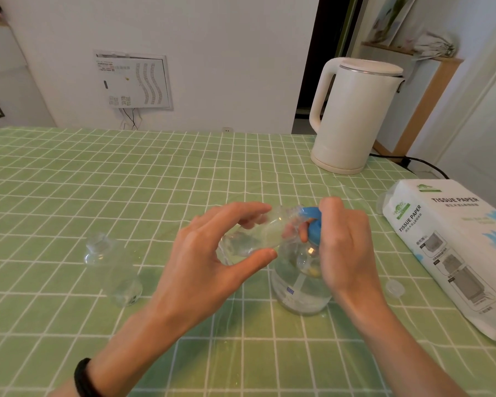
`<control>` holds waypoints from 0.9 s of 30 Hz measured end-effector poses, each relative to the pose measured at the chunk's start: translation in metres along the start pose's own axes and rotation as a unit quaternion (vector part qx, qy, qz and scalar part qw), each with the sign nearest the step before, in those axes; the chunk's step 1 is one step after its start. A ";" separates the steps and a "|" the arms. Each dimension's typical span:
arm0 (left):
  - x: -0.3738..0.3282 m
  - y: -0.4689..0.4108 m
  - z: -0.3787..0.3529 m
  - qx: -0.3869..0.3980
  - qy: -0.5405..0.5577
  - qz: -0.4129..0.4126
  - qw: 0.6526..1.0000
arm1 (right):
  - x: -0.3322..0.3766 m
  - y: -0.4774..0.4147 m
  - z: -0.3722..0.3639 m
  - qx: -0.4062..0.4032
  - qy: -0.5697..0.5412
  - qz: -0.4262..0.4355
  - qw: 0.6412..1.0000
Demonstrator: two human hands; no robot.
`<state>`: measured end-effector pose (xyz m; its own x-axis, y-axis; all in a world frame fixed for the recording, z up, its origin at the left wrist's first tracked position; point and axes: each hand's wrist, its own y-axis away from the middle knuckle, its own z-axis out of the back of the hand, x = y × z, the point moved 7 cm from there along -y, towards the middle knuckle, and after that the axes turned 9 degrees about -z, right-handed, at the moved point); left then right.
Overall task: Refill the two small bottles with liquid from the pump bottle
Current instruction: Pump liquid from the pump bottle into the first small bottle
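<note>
Small bottle (pixel 252 239) held sideways above table (pixel 98 181), mouth at blue pump head (pixel 312 224), pinched between left hand (pixel 206 259) thumb and fingers. Right hand (pixel 347 245) curled over pump head; pump bottle (pixel 298 287) upright on table. Second small bottle (pixel 112 267) stands well left. Loose cap (pixel 395 288) beside tissue pack (pixel 453 253), right.

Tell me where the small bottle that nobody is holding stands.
The free small bottle stands on the green tablecloth in the head view's lower left, to the left of the left hand and apart from it.
</note>
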<state>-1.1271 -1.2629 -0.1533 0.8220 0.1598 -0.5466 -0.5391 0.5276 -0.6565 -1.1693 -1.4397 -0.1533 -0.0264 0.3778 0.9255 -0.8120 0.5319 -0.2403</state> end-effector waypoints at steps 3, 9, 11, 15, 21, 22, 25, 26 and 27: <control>0.000 0.000 0.000 -0.002 0.001 -0.001 1.000 | -0.005 -0.001 0.001 -0.003 -0.001 -0.022 1.000; -0.001 0.000 0.001 -0.007 0.002 -0.002 1.000 | -0.009 -0.001 0.001 -0.015 -0.010 -0.021 1.000; -0.001 0.000 0.001 -0.006 0.001 -0.002 1.000 | -0.007 -0.001 0.001 -0.015 -0.020 -0.016 1.000; 0.000 -0.001 0.001 -0.001 0.000 0.000 1.000 | -0.003 -0.001 0.000 -0.010 -0.018 -0.001 1.000; 0.000 0.000 0.001 -0.003 0.002 0.001 1.000 | -0.008 -0.001 0.001 -0.009 -0.015 -0.011 1.000; 0.000 0.000 0.001 -0.002 0.003 0.001 1.000 | -0.010 -0.001 0.001 -0.010 -0.017 -0.016 1.000; -0.001 0.000 0.001 -0.005 0.005 -0.001 1.000 | -0.010 0.000 0.002 -0.019 -0.018 -0.018 1.000; -0.001 0.000 0.001 -0.006 0.005 -0.002 1.000 | -0.009 0.000 0.002 -0.018 -0.022 -0.018 0.999; -0.001 -0.001 0.001 -0.007 0.006 -0.002 1.000 | -0.008 0.000 0.002 -0.015 -0.030 -0.018 0.999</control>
<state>-1.1274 -1.2622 -0.1517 0.8218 0.1475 -0.5503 -0.5386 0.5159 -0.6661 -1.1700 -1.4443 -0.1602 -0.0334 0.3120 0.9495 -0.7951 0.5674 -0.2144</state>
